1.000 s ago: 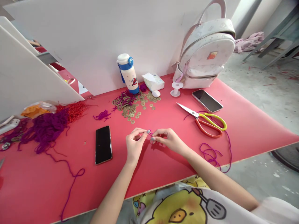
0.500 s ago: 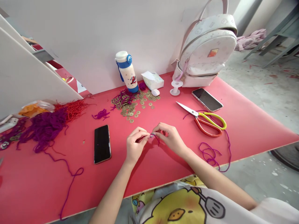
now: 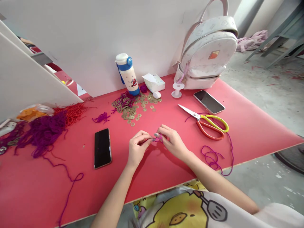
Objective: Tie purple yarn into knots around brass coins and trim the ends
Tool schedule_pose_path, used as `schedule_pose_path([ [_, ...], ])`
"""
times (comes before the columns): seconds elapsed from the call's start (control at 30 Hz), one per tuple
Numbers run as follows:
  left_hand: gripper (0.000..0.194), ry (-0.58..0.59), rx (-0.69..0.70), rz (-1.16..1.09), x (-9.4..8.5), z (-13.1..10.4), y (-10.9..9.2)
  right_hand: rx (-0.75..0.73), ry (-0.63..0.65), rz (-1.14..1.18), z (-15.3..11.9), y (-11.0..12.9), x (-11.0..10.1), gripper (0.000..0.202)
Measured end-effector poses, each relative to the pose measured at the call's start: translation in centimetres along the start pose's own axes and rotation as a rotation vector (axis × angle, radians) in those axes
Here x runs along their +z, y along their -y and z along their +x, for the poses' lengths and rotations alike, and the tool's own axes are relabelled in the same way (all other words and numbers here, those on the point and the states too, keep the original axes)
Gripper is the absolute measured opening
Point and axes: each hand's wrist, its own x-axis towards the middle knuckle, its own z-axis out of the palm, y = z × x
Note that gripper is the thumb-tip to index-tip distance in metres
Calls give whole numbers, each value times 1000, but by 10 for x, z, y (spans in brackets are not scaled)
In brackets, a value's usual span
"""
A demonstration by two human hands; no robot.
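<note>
Well, fingers (image 3: 143, 137) of both hands (image 3: 136, 148) (image 3: 175, 143) grip purple yarn (image 3: 157, 139) above the red tabletop (image 3: 147, 172), grey floor (image 3: 263, 74) beyond.

The tabletop (image 3: 152, 171) is plain red; the thread (image 3: 157, 138) at mid-frame is purple. At left, the yarn (image 3: 46, 129) is purple, the fibres (image 3: 74, 112) red. The coins (image 3: 129, 112) are dull brass. The bottle (image 3: 128, 74) is white and blue with a small red-and-blue figure. The backpack (image 3: 206, 65), upper right, is whitish, faintly printed, its patch orange-red. The scissors (image 3: 198, 116) pair silver blades with yellow and orange-red handles. The white cloth (image 3: 180, 212), bottom, bears a yellow cartoon.
</note>
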Motion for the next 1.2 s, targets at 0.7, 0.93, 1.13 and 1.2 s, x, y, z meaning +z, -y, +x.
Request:
schedule_pose_path([
  [0.7,10,-263,-146,21,5,-3,1,-415,30,-334,-6,3,9,21],
  [0.93,13,-267,-189,33,4,-4,-1,-449,86,-304,-5,0,9,24],
  [1.13,17,-254,-215,-2,3,-4,1,-452,1,-312,-6,3,7,20],
  [1.2,19,-247,-221,-24,2,-5,3,-482,-4,-305,-6,4,6,19],
])
